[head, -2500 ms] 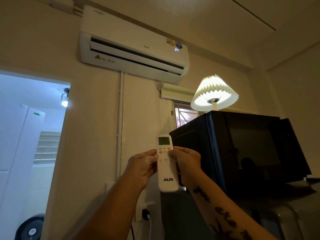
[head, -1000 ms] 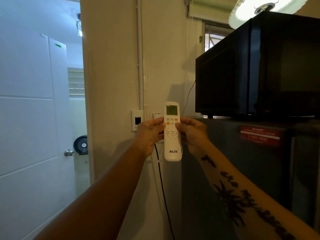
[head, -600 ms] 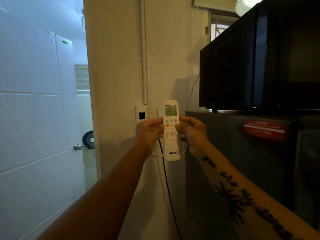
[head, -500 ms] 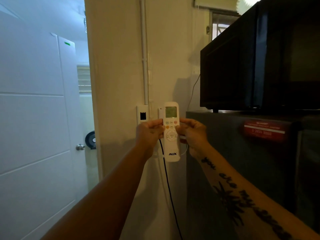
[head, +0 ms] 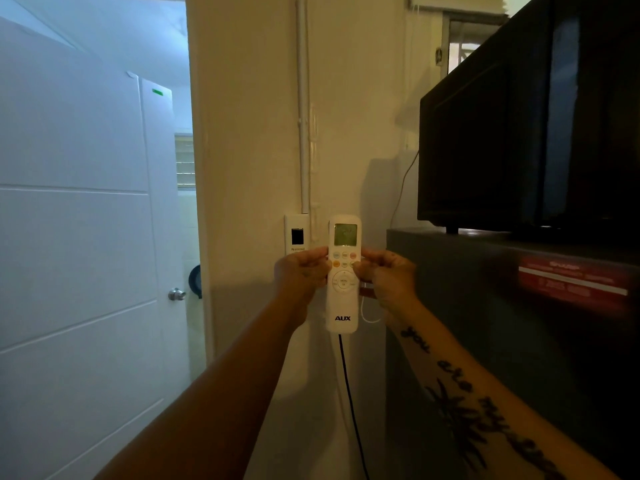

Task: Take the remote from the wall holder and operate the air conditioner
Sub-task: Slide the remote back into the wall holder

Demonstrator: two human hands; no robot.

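Remote [head: 343, 278] is held upright between both hands, in front of the cream wall [head: 249, 133] and close to it, with its lit screen at the top and the AUX mark at the bottom. The left hand [head: 301, 275] is closed on its left edge and the right hand [head: 388, 277] on its right edge, with the thumbs laid near the upper row of buttons. The first step can therefore be judged as done, since the remote is carried by the hands. Whether a holder sits behind it cannot be told, because the place is hidden. A white switch plate [head: 296, 234] is seen just beside the remote. The air conditioner is not in view, so it cannot be confirmed that it has been operated; this part is probably under way or finished.
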